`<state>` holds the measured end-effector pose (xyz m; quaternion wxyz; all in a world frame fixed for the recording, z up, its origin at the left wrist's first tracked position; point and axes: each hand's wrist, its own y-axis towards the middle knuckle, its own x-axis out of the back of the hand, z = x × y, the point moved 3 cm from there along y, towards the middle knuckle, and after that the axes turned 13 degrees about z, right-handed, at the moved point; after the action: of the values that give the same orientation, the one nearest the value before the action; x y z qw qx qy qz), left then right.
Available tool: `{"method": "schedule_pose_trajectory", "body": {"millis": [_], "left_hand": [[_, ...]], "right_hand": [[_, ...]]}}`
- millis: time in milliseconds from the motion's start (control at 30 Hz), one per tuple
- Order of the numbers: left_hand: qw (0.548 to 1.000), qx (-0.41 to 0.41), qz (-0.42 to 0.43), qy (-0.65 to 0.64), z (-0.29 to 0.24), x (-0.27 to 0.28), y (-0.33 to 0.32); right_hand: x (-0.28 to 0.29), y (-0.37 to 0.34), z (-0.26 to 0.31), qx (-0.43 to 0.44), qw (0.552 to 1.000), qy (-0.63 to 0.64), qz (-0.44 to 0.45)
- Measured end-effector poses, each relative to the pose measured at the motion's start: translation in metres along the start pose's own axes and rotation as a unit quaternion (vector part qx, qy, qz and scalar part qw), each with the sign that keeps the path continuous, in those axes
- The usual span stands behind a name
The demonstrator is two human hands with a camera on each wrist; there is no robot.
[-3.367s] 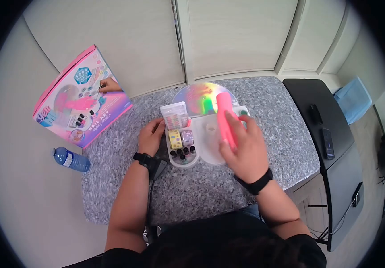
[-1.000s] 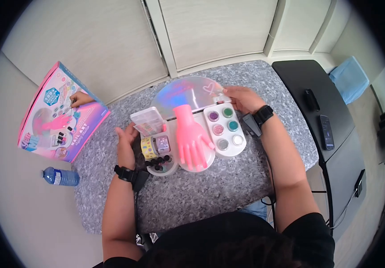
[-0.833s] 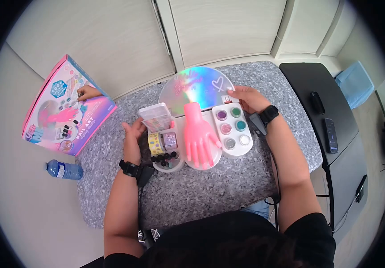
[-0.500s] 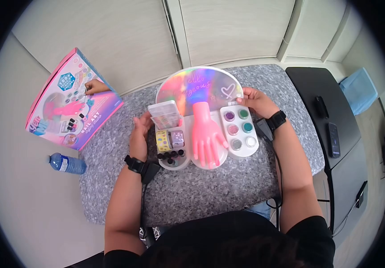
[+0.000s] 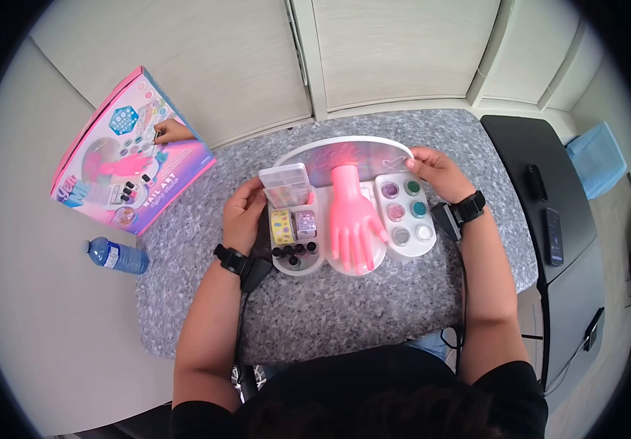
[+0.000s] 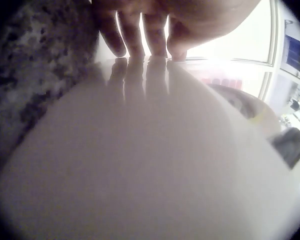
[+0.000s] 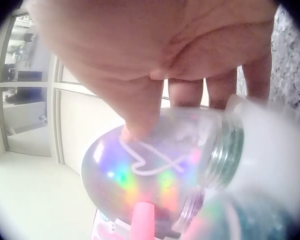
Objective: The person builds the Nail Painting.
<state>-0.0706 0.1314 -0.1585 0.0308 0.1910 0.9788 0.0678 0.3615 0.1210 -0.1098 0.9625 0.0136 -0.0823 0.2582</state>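
Observation:
A white nail art station (image 5: 323,256) sits on the table, a pink model hand (image 5: 356,219) lying on its middle section. Behind it stands an iridescent panel (image 5: 323,167) with a heart and lettering. My right hand (image 5: 441,174) pinches the panel's right edge, thumb on the front and fingers behind, as the right wrist view shows. Extended fingertips of my left hand (image 5: 242,216) touch the station's white left side (image 6: 140,150). Beside that hand are a clear sticker case (image 5: 286,183), two tape rolls (image 5: 282,227) and several black-capped polish bottles (image 5: 297,252). Glitter pots (image 5: 396,212) sit at the right.
A pink and purple nail art box (image 5: 133,154) stands at the table's left, near a blue water bottle (image 5: 116,256). A black side table (image 5: 520,168) with a phone (image 5: 554,235) adjoins on the right. Wrist camera cables (image 5: 241,322) hang from both wrists.
My right hand has let go of the pink model hand, which now lies on the station, and grips the panel. The panel has tipped more upright. My left hand has come back against the station's side.

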Motion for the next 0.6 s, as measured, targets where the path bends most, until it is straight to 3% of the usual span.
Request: {"method": "schedule_pose_trajectory", "body": {"millis": [200,300,500,600], "left_hand": [[0.993,-0.067,-0.027,0.095,-0.007,0.002,0.008],[0.993,-0.090,-0.027,0.066,-0.017,-0.005,0.009],[0.987,-0.021,-0.024,0.159,-0.017,0.002,0.003],[0.978,-0.057,-0.001,0.202,-0.010,0.011,0.003]], "right_hand": [[0.001,0.002,-0.010,-0.012,0.998,0.052,-0.015],[0.009,0.001,-0.018,-0.031,0.998,0.060,-0.014],[-0.004,0.000,-0.002,0.000,1.000,0.000,0.002],[-0.003,-0.001,-0.004,-0.011,1.000,-0.015,-0.001]]}}
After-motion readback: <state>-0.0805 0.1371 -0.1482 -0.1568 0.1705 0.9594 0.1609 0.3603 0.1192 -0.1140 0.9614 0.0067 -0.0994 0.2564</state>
